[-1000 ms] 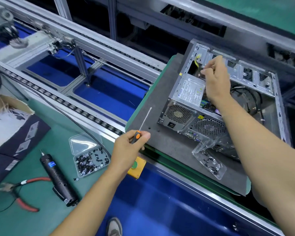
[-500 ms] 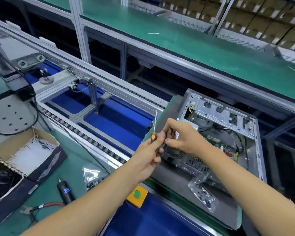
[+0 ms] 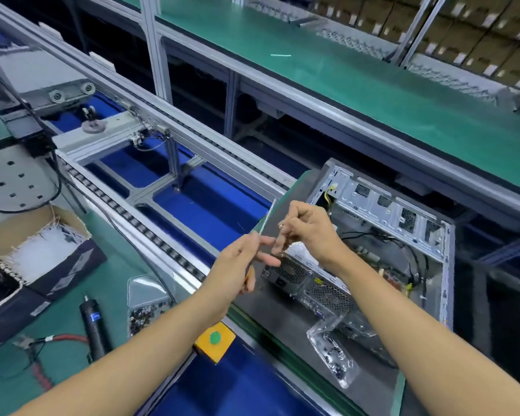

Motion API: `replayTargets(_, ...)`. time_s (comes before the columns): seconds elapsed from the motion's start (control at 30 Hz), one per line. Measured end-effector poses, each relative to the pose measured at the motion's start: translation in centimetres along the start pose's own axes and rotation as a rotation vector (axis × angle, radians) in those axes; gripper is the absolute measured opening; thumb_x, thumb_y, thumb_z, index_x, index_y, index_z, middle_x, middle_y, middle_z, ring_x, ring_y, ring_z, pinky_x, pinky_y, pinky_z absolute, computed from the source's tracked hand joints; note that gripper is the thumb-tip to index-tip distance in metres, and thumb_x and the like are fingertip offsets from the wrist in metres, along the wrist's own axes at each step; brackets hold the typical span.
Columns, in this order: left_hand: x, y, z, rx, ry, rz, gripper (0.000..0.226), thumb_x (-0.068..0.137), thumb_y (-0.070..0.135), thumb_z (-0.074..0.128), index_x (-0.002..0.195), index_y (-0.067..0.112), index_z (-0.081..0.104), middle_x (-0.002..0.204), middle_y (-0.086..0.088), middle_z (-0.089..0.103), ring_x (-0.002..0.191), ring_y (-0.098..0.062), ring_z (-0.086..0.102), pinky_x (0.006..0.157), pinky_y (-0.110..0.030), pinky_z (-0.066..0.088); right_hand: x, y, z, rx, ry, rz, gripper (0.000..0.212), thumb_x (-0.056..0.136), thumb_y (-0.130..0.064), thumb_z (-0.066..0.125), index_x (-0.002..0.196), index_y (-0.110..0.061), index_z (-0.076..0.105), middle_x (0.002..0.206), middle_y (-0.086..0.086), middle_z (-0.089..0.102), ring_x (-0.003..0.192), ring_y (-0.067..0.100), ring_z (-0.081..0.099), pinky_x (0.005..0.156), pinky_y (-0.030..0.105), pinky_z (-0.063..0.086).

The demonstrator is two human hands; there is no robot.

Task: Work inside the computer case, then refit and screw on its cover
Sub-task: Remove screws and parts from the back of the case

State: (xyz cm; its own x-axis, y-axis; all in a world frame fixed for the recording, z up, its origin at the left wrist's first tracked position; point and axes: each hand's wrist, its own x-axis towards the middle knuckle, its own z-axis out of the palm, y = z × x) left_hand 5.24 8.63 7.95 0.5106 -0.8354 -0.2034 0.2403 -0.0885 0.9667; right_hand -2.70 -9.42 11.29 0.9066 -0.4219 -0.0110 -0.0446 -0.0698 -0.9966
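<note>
While my two hands are up in front of me, I want to get the little screw onto the tip of the screwdriver (image 3: 266,217) the right way. My left hand (image 3: 237,267) is curled round the orange handle, low down, with the thin metal shaft poking up and away from me. Two of its fingers stick out straight toward my other hand. My right hand (image 3: 305,232) is pinched tight, finger and thumb together, just beside the shaft. I think a tiny screw is in that pinch, but it is too small and blurry for me to be sure. The computer case (image 3: 382,244) lies open on the gray pad (image 3: 285,322), right under and behind my hands, with its wires and boards showing. I cannot see its cover anywhere. So I think the inside work is not done yet, and the cover comes later. To do this step well, I should hold the screwdriver very still and bring the pinch to the tip slowly. I should keep the shaft pointing up so nothing slides off. If it drops, it could fall into the case and hide among the wires. More screws sit in the clear box (image 3: 332,352) on the pad close by, and another box of screws (image 3: 146,307) is on the green table (image 3: 42,382).
</note>
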Motion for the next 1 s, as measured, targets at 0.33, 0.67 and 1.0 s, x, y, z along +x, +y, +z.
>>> replayTargets(0.33, -0.4, -1.6, 0.3, 0.037, 0.103, 0.109, 0.024, 0.105, 0.038, 0.051, 0.125, 0.042, 0.064, 0.118, 0.003, 0.075, 0.086, -0.029, 0.077, 0.044, -0.023, 0.048, 1.4, 1.1, -1.7, 0.243, -0.154, 0.093, 0.037, 0.096, -0.004, 0.052, 0.065, -0.022, 0.06, 0.089, 0.025, 0.076, 0.086, 0.041, 0.076, 0.058, 0.04, 0.062)
replayTargets(0.67, 0.2, -2.9, -0.7, 0.279, 0.145, 0.208, 0.027, 0.105, 0.028, 0.057, 0.129, 0.036, 0.067, 0.119, 0.007, 0.074, 0.097, -0.022, 0.075, 0.085, -0.032, 0.06, 2.2, 1.6, -2.8, 0.201, -0.198, 0.121, 0.032, 0.093, -0.007, 0.057, 0.063, -0.02, 0.057, 0.09, 0.026, 0.074, 0.083, 0.039, 0.076, 0.057, 0.04, 0.061)
replayTargets(1.0, 0.1, -3.0, -1.3, 0.356, 0.137, 0.191, 0.026, 0.103, 0.034, 0.057, 0.125, 0.041, 0.068, 0.113, 0.011, 0.075, 0.076, -0.023, 0.076, 0.079, -0.023, 0.057, 2.5, 2.0, -3.0, 0.153, -0.247, 0.101, 0.028, 0.083, -0.004, 0.062, 0.062, -0.021, 0.057, 0.093, 0.03, 0.074, 0.086, 0.047, 0.075, 0.067, 0.039, 0.063)
